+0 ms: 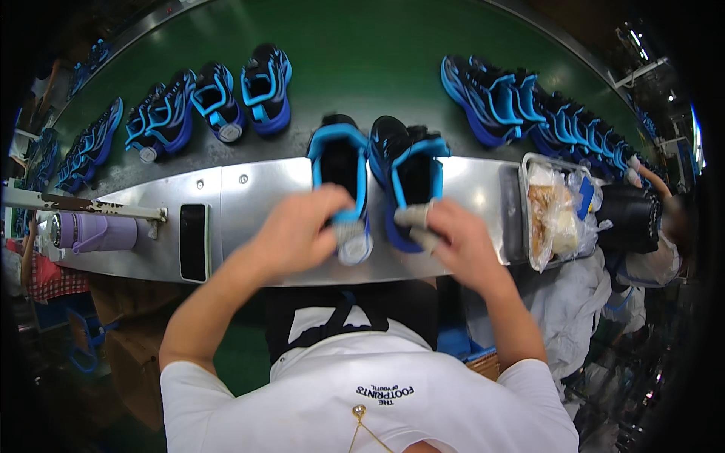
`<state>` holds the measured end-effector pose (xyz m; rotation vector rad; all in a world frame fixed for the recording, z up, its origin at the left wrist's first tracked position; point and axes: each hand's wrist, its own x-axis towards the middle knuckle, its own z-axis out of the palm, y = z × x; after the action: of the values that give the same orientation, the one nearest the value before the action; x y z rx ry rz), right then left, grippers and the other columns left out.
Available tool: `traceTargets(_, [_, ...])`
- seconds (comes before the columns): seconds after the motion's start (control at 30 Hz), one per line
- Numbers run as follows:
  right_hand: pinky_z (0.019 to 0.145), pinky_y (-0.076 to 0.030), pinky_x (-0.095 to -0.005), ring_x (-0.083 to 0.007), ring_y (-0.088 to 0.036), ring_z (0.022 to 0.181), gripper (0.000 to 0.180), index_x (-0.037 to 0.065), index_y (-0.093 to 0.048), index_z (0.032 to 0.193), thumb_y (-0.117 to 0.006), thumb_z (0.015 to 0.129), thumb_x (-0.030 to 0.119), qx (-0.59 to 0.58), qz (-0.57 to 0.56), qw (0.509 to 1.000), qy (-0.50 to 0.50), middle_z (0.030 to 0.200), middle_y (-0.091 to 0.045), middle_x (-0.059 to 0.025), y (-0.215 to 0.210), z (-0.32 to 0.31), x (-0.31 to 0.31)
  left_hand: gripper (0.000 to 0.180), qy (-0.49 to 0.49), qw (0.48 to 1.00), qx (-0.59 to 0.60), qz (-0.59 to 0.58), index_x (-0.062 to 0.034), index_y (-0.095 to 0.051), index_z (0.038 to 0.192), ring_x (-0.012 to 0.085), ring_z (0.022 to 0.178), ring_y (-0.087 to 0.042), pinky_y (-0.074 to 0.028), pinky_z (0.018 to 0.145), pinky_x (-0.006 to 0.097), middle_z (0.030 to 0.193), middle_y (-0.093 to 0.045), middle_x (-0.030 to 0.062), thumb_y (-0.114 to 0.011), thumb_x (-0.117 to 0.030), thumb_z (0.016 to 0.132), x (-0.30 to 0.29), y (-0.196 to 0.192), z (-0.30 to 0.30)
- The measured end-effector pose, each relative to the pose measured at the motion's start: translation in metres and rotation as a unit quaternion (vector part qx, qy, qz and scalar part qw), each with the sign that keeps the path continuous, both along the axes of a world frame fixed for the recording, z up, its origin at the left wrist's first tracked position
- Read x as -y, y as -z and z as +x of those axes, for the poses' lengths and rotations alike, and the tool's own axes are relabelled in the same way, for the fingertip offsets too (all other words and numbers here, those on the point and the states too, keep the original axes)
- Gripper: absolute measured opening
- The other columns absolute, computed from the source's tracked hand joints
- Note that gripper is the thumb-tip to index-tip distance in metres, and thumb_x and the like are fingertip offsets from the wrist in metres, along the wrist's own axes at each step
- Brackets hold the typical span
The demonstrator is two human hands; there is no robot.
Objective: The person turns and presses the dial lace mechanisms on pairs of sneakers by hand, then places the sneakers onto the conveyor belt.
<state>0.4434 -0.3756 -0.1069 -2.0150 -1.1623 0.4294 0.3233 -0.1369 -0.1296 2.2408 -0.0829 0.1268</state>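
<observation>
Two black-and-blue sports shoes stand side by side in front of me, toes pointing away, straddling the metal ledge and the green belt. My left hand (306,230) is closed at the heel of the left shoe (337,155), its thumb by the light-blue collar. A round whitish piece (355,249) shows at that heel, beside my fingertips. At the heel of the right shoe (418,170), my right hand (453,234) grips the back edge with bent fingers. Pale coverings wrap some fingertips on both hands. Slight blur hides the exact finger contact.
Matching shoes line the green belt (362,60) at left (162,113) and right (498,102). On the metal ledge (264,215) lie a phone (195,241) and a lilac flask (106,232) beside a metal bar (83,204). A tray (526,219) of plastic-wrapped items sits right, near another person's arm (655,181).
</observation>
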Motion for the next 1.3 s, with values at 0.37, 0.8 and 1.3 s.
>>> traceTargets(0.37, [0.069, -0.054, -0.0353, -0.0224, -0.065, 0.077, 0.048, 0.013, -0.066, 0.122, -0.077, 0.076, 0.006, 0.102, -0.045, 0.99, 0.082, 0.097, -0.062, -0.0087, -0.043, -0.023, 0.005, 0.042, -0.141, 0.986, 0.056, 0.072, -0.0053, -0.066, 0.112, 0.0303, 0.086, -0.064, -0.052, 0.077, 0.038, 0.101, -0.065, 0.0132, -0.08, -0.016, 0.075, 0.018, 0.002, -0.056])
traceTargets(0.8, [0.074, -0.053, -0.0396, -0.0315, -0.064, 0.087, 0.043, 0.01, -0.064, 0.117, -0.075, 0.076, 0.007, 0.006, -0.102, 0.989, 0.106, 0.098, -0.062, -0.0137, 0.014, 0.01, -0.018, 0.047, -0.146, 0.988, 0.024, 0.053, -0.007, -0.062, 0.113, 0.0328, 0.089, -0.063, -0.051, 0.075, 0.036, 0.097, -0.059, 0.0127, -0.064, 0.009, 0.069, 0.025, 0.028, 0.003])
traceTargets(1.3, [0.091, -0.05, -0.0448, -0.042, -0.058, 0.108, 0.032, 0.008, -0.065, 0.101, -0.061, 0.072, -0.007, 0.132, -0.016, 0.99, 0.04, 0.121, -0.057, -0.0222, 0.04, -0.029, 0.016, 0.035, -0.056, 0.996, 0.049, 0.058, -0.0094, -0.067, 0.098, 0.0299, 0.095, -0.058, -0.049, 0.083, 0.036, 0.112, -0.059, 0.0106, -0.059, 0.008, 0.069, 0.02, 0.037, -0.013])
